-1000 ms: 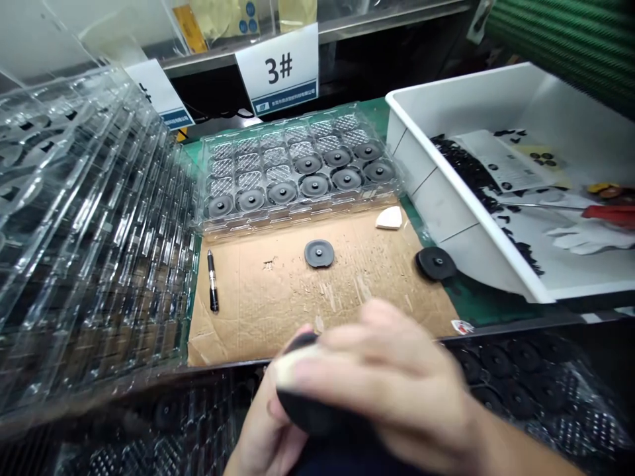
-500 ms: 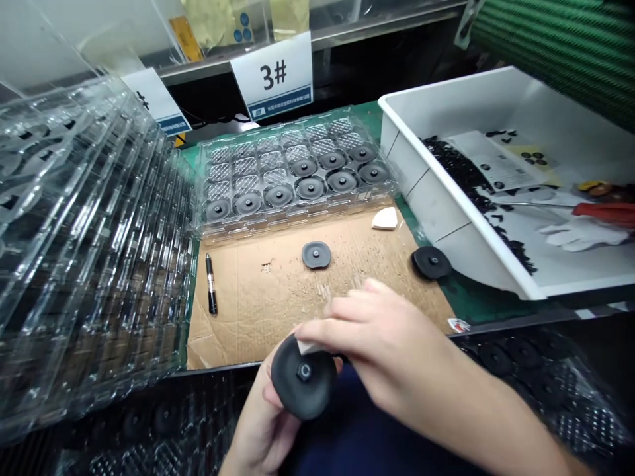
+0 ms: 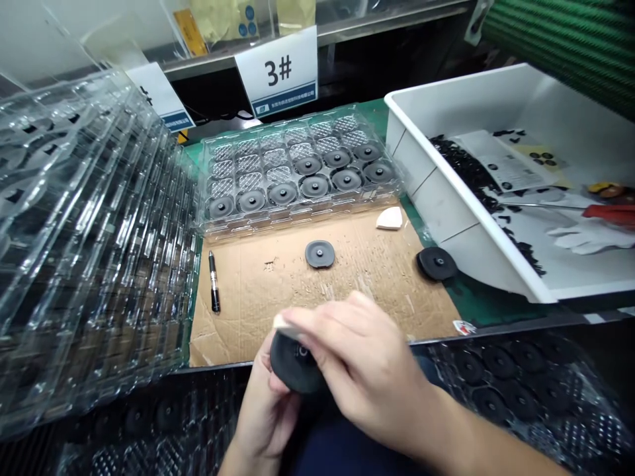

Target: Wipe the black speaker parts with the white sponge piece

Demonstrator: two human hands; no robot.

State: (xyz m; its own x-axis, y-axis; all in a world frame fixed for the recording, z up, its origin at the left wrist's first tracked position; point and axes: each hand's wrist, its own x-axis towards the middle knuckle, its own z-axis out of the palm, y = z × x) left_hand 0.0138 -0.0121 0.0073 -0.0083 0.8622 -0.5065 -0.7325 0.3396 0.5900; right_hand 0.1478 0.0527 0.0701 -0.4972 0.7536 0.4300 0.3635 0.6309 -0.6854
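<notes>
My left hand (image 3: 265, 410) grips a black rubber disc (image 3: 292, 362) from below, at the near edge of the cardboard sheet (image 3: 258, 291). My right hand (image 3: 367, 367) reaches over the disc, its fingers pinched on a small white piece (image 3: 284, 323) pressed against the disc's top edge. Another black disc (image 3: 319, 254) lies alone on the cardboard. A third one (image 3: 436, 264) rests on the green mat beside the white bin. A clear blister tray (image 3: 297, 173) behind the cardboard holds several discs in its front rows.
A black pen (image 3: 213, 281) lies at the cardboard's left. Stacked clear trays (image 3: 84, 238) fill the left side. The white bin (image 3: 446, 198) on the right holds black scraps, papers and a red-handled tool (image 3: 608, 212). A white wedge (image 3: 389, 219) sits near the blister tray.
My right hand has slid left across the disc, covering most of its face. The white piece has moved to the disc's upper left edge.
</notes>
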